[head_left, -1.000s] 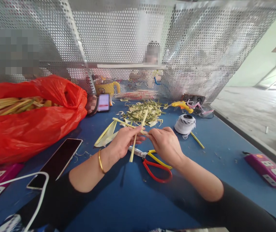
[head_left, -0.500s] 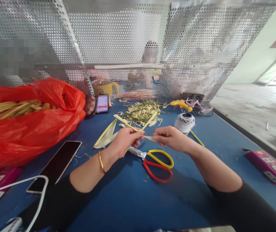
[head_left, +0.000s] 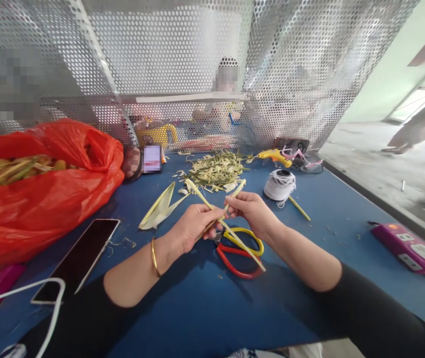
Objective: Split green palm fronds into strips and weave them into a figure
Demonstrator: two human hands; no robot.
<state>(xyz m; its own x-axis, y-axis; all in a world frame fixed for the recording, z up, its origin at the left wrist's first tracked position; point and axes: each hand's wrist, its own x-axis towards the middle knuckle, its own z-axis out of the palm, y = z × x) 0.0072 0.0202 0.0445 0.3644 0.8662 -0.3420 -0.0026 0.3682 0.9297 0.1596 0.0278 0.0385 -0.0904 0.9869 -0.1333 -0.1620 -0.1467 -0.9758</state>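
My left hand [head_left: 197, 223], a gold bangle on its wrist, pinches crossed pale green leaf strips [head_left: 199, 193]. One end points up and left, and another strip runs down to the right across the scissors. Close beside it, my right hand [head_left: 252, 211] grips a strip whose tip sticks up above the fingers. The exact crossing is partly hidden by the fingertips. Under the hands lie scissors [head_left: 239, 273] with one red and one yellow handle, their blades mostly covered. A folded pale leaf piece [head_left: 162, 211] rests left of my left hand.
Behind the hands sits a heap of leaf scraps [head_left: 215, 170]. White thread [head_left: 279, 186], a yellow glue gun [head_left: 275, 156] and a purple power strip [head_left: 409, 248] are at right. At left are a red bag [head_left: 48, 214] of strips and a phone [head_left: 81, 258]. A perforated metal screen [head_left: 167, 54] stands behind.
My right hand has moved from the strip's right end up to the upright strip. A strip now hangs down right over the scissors. A person's leg has appeared at far right.
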